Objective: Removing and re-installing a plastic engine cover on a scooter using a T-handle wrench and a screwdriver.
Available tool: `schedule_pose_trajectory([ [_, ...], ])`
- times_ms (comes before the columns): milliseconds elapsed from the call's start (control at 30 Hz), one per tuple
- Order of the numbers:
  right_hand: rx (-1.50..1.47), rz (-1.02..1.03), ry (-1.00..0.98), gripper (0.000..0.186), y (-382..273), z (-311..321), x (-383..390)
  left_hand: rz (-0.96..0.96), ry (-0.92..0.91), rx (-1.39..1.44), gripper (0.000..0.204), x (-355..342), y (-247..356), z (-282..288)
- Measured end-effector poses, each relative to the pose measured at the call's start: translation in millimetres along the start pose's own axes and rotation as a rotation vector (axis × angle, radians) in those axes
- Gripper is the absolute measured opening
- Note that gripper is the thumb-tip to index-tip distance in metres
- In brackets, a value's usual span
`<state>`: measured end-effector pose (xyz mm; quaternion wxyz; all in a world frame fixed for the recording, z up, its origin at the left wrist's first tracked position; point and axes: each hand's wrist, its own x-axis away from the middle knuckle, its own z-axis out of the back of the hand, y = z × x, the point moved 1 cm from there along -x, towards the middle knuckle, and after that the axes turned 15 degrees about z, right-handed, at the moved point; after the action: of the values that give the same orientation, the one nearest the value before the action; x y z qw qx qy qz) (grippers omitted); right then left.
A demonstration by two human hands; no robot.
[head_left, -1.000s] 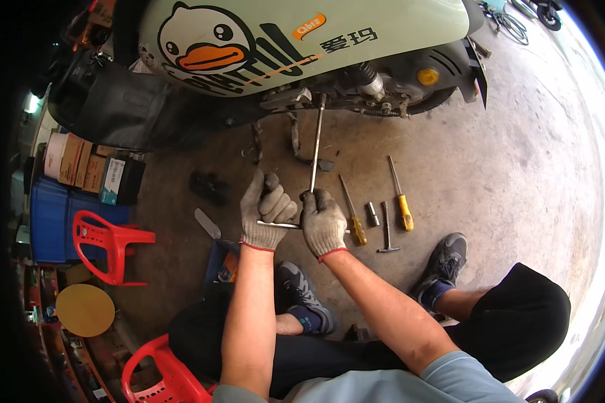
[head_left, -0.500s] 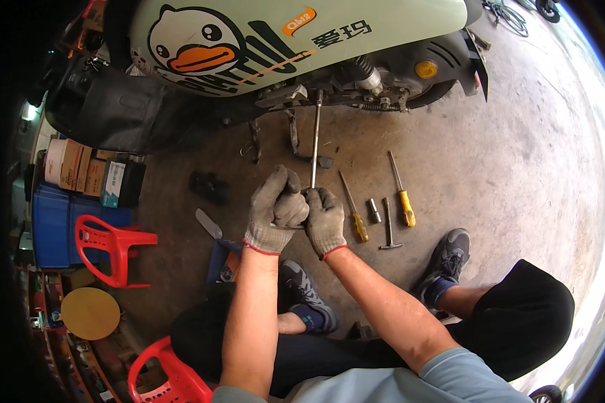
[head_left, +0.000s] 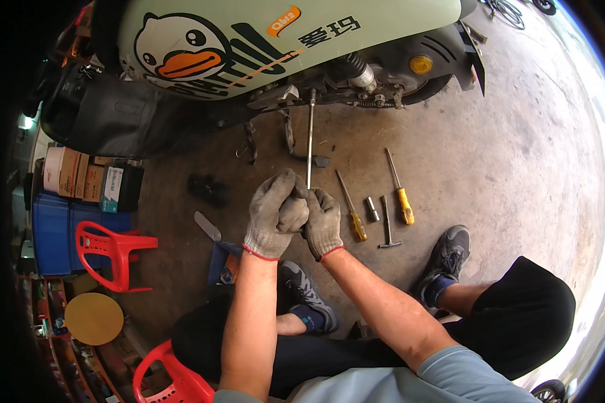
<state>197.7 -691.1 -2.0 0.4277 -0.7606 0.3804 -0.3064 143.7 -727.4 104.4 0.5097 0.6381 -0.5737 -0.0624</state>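
A long T-handle socket wrench (head_left: 310,144) reaches from my gloved hands to the underside of a pale green scooter (head_left: 383,23). Its far end meets the dark metal parts below the body panel. My left hand (head_left: 277,211), in a grey work glove with a red cuff, is closed at the wrench's near end. Close against it, my right hand (head_left: 324,221) wraps the near end of the shaft in a matching glove. The fingers hide the crossbar. Beneath the scooter, a stand with a dark foot (head_left: 321,162) rests beside the shaft.
Right of my hands lie two yellow-handled screwdrivers (head_left: 405,207) (head_left: 358,227), a metal socket (head_left: 372,209) and a small T-handle tool (head_left: 388,228). A blue box (head_left: 218,262) sits by my left foot. Red chairs (head_left: 114,252), cartons (head_left: 74,173) and blue bins (head_left: 50,232) stand left.
The wrench's crossbar, partly visible under my left hand before, is now hidden by the gloves. Both hands remain on the wrench. The view has shifted slightly.
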Motion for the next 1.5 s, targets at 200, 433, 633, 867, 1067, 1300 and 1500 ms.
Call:
schedule_pose_trajectory([
  [200, -0.262, -0.080, -0.003, 0.023, -1, 1, 0, 0.001, 0.093, -0.124, 0.032, -2, -2, -13],
  [433, -0.441, -0.093, -0.013, 0.025, 7, 3, -1, 0.002, 0.200, -0.237, 0.033, -4, -3, -31],
  [633, -0.338, 0.054, -0.031, 0.026, 20, 3, -3, 0.016, 0.229, -0.290, 0.031, -5, -4, -39],
  [867, -0.271, -0.008, -0.095, 0.022, 18, 7, -4, 0.030, 0.234, -0.295, 0.032, -6, -3, -40],
  [1067, 0.056, 0.087, -0.025, 0.029, -3, 12, 6, 0.011, 0.185, -0.143, 0.031, -5, -6, -18],
  [1300, 0.530, 0.097, 0.003, 0.030, -35, 64, 25, -0.027, 0.072, 0.252, 0.026, -37, -34, 5],
  [1500, 0.677, 0.170, 0.098, 0.026, -52, 110, 15, 0.063, 0.163, 0.236, 0.017, -77, -82, -7],
])
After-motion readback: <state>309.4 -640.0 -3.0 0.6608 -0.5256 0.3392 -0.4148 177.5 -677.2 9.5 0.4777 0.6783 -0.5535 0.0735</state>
